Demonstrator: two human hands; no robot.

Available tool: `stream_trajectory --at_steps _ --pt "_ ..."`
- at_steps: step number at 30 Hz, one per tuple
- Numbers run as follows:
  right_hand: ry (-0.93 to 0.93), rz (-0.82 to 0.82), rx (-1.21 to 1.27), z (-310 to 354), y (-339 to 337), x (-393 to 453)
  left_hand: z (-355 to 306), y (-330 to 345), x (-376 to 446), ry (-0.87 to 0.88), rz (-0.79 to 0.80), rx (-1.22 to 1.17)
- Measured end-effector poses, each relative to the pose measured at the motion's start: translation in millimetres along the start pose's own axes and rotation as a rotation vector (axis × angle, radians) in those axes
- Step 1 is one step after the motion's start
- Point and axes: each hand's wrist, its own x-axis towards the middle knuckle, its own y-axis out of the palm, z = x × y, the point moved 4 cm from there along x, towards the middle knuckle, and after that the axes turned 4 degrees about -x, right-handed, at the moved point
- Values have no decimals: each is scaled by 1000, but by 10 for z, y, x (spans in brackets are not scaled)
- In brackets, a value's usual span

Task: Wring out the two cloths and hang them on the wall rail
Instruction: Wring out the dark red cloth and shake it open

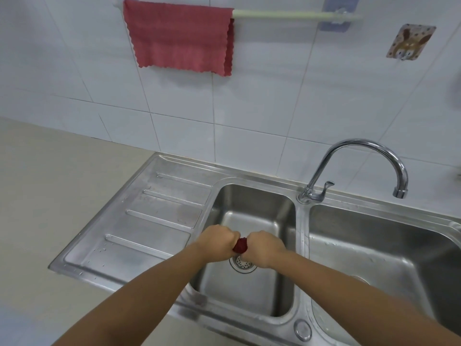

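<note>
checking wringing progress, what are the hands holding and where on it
Both hands, left and right, grip a twisted dark red cloth, one at each end, over the sink basin.

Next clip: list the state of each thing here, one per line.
pink cloth: hung on wall rail
dark red cloth: bunched, gripped over left basin
left hand: closed on it
right hand: closed on it
tap: no water running

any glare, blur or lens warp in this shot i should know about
Head view: wide-angle warp bows the tile lines and the wall rail; soft glare streaks the faucet and the sink walls; lighting is even, with faint shadows under the hung cloth; edges go soft, forearms slightly blurred; the twisted cloth between the left hand and right hand stays fairly sharp.
</note>
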Motion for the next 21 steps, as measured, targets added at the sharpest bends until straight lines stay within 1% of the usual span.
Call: stream_trajectory --at_steps 4,8,13,16,19,21 --pt "-134 -142 -342 -16 -50 -7 -79 0 33 -77 106 -1" --pt "-239 -188 -483 -56 -88 20 -123 -2 61 -127 162 -70" --pt "-300 -178 -529 -83 -73 75 -134 11 70 -171 213 -196" --pt "-320 -182 -530 -77 -41 108 -111 33 51 -180 214 -200" --pt "-354 -198 -496 -62 -48 118 -73 37 18 -135 142 -125" --pt "-332 -200 -410 -70 -56 139 -31 18 -8 -109 61 -67"
